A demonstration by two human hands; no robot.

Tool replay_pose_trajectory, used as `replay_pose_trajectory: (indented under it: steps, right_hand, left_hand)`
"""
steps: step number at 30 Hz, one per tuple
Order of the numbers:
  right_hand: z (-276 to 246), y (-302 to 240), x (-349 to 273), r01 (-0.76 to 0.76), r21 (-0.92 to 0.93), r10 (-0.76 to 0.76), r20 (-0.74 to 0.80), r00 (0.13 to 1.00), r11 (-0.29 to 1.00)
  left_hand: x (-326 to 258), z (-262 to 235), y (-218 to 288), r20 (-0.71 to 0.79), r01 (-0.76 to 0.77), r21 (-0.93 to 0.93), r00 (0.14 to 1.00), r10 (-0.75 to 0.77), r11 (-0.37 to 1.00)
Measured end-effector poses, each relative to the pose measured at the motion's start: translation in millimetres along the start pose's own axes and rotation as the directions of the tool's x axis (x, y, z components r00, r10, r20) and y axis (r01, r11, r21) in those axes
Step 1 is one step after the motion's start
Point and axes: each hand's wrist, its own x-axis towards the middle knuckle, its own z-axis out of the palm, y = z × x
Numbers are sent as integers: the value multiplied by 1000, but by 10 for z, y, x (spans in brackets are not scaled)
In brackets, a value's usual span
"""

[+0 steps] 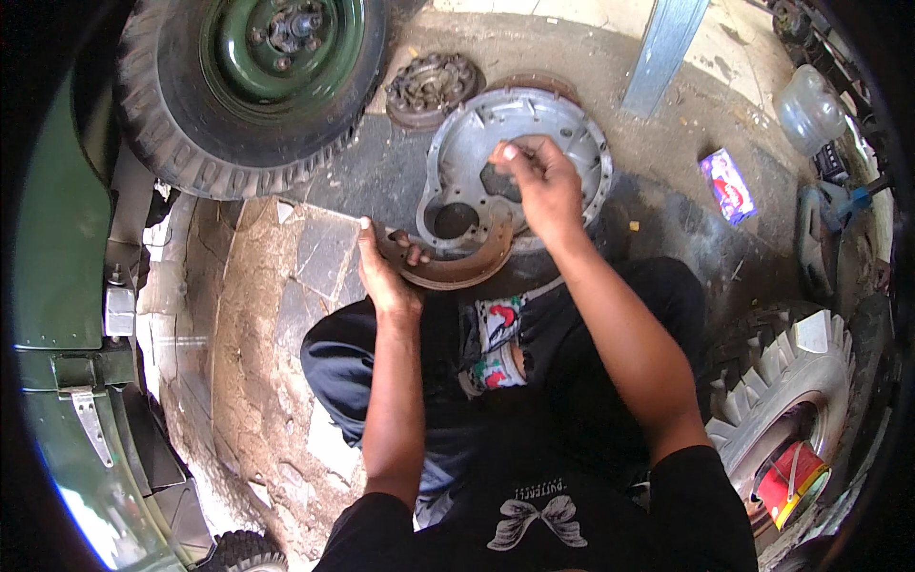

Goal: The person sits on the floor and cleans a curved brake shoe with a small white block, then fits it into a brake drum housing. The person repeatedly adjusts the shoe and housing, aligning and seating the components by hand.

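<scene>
My left hand grips one end of a rusty, curved brake shoe, thumb on the near side and fingertips showing inside the curve. The shoe is held above my lap, its far end reaching to the right. Up and to the right of it, my right hand is raised with thumb and fingers pinched together. Something small and brownish shows at those fingertips, too small to name. Beneath both hands lies a large round grey metal housing with a smaller round opening at its lower left, partly covered by the right hand and the shoe.
A wheel with a green rim stands at upper left, near a round greasy clutch part. A metal post rises behind. On the right are a purple packet, a clear plastic bottle, another tyre and a red-yellow can.
</scene>
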Motion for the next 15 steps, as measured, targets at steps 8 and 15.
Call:
replay_pose_trajectory:
  steps: [8, 15]
  right_hand:
    - [158, 270, -77, 105, -248, -85, 92, 992, 963]
    - [216, 545, -168, 78, -455, -38, 97, 995, 887]
  left_hand:
    - [579, -596, -229, -193, 462, -317, 824, -533, 828]
    - [644, -831, -760, -188, 381, -430, 849, -494, 819]
